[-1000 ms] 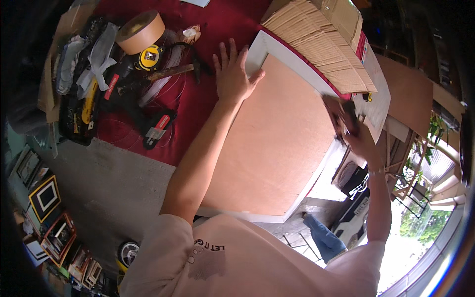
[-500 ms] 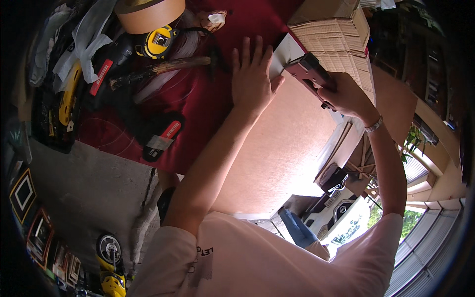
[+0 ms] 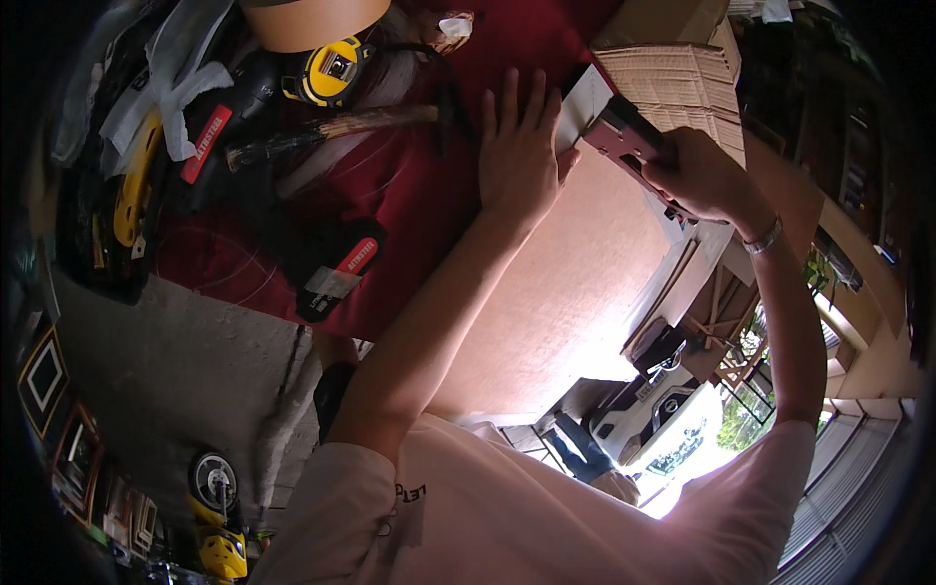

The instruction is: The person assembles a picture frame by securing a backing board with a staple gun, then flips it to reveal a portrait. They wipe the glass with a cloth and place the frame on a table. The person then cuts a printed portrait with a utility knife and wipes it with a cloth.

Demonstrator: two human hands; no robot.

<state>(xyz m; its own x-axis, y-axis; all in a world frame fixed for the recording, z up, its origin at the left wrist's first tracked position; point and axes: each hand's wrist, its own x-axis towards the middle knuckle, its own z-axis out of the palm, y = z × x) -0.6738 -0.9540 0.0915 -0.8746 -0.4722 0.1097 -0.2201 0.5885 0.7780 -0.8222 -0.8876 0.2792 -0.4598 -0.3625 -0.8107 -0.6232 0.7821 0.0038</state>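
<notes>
My left hand (image 3: 519, 146) lies flat with fingers spread on the far edge of a large tan board (image 3: 556, 292), beside the board's white corner (image 3: 585, 102). My right hand (image 3: 697, 175) grips a metal staple gun (image 3: 629, 141) and holds it down against that same corner, just right of my left fingers. A watch band sits on my right wrist (image 3: 765, 237).
A red cloth (image 3: 409, 205) covers the bench under the board. On it lie a yellow tape measure (image 3: 330, 73), a hammer (image 3: 341, 127), a tape roll (image 3: 312, 18), black-and-red cutters (image 3: 336, 278) and other tools at left. Stacked cardboard (image 3: 682, 83) sits behind the board.
My right hand has carried the staple gun from the board's right edge up to its far corner beside my left hand. The view has moved closer to the bench.
</notes>
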